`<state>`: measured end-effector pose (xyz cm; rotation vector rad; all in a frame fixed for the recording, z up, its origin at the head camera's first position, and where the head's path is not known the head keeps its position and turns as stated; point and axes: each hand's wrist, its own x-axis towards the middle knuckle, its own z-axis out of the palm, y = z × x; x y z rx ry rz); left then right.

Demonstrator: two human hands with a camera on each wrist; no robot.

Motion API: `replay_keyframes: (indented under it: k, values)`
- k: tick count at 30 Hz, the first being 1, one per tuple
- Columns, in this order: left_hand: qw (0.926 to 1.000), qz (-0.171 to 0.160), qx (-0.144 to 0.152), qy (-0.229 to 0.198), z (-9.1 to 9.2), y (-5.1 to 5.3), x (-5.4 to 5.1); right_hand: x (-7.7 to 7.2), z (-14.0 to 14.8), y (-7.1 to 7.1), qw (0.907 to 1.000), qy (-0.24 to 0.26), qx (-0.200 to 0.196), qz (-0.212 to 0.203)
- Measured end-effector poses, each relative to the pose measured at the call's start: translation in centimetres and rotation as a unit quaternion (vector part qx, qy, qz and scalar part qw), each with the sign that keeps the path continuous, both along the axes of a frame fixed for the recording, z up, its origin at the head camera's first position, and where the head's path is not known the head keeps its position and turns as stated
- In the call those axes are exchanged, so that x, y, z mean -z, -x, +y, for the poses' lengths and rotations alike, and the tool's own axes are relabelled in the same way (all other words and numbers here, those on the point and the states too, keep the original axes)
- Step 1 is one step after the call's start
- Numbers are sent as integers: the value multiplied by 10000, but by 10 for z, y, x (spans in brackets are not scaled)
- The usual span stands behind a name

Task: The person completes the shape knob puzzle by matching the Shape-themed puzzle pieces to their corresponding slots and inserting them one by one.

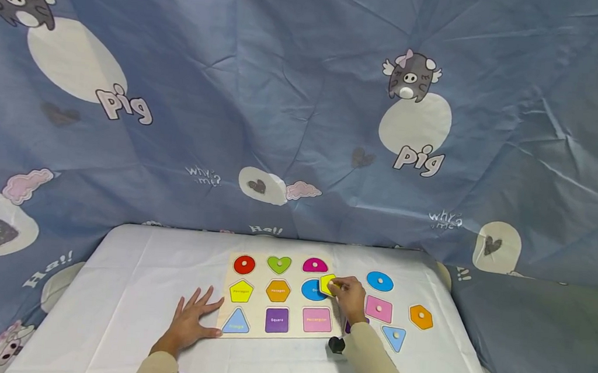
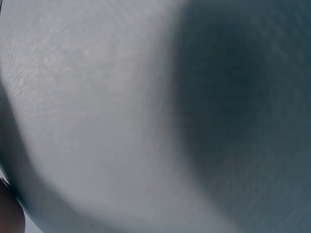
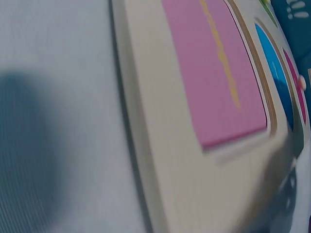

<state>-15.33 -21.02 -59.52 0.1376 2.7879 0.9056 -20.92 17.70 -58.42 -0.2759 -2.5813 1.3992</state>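
White tabletop: right hand pinching a yellow piece; puzzle board extending left beneath this grip; left hand, fingers spread, at the board's left edge.

Puzzle board: smooth matt wood; backdrop: creased, slightly glossy cloth.

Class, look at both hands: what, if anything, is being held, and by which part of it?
The right hand holds a yellow piece, its fingers apparently pinching the pale knob. The left hand holds nothing.
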Motion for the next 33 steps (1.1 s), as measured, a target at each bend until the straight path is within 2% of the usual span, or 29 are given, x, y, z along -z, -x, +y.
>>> replay_keyframes:
  k: [6, 12, 17, 25, 30, 33]
  values:
    - [9999, -8, 4, 107, -1, 0, 0, -1, -18, 2, 9996, 135, -265, -12]
    - [9999, -2, 26, 110, -3, 0, -1, 0, -36, 3, 9969, 3, -624, 481]
    - [9999, 15, 36, 120, -3, -1, -1, 0, -51, 3, 9944, -74, -818, 666]
    - [9999, 42, 35, 123, 0, -2, 1, 3, -73, 1, 9932, -257, -1033, 467]
    - [9999, 66, 11, 154, 0, -2, 1, 3, -89, 1, 9927, -85, -1142, 375]
    - [9999, 46, -11, 147, 0, -2, 0, 2, -99, 0, 9942, 22, -1044, 268]
